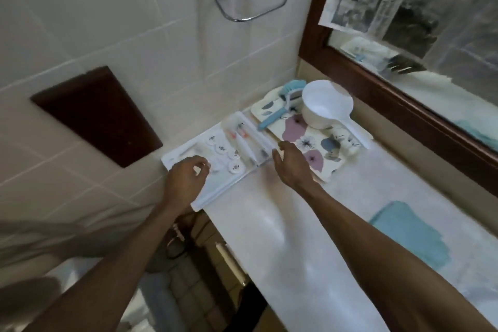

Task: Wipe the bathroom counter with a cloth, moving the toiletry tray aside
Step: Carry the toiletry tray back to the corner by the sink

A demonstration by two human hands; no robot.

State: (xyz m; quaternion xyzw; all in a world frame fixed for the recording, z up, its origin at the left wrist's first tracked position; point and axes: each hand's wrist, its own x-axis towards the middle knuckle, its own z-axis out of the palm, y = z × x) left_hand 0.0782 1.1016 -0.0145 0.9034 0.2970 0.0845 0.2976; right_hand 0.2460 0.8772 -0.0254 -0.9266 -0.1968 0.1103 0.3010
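Tiled bathroom corner, pale worktop running along a mirror.

Toiletry tray: white, sits at the far left end of the worktop, right between both hands. Long axis runs diagonally, from near-left to far-right. Near corner overhangs the worktop's front edge by the left wrist.

Left hand: over the tray's near-left part, fingers curled loosely, looks like it's on or just above the rim; can't tell if it's actually gripping. Right hand: at the tray's right long edge, fingers curved, thumb apart, touching or just off the edge. Both equally near; two-hand lift looks set up.

Room: just beyond the right hand, a patterned mat with a brush and white scoop blocks the far end. Wall close on the left. Open worktop lies nearer the person, on the right-hand side.

Blue cloth lies flat out beside the right forearm, untouched. Wiping not started, I'd say.
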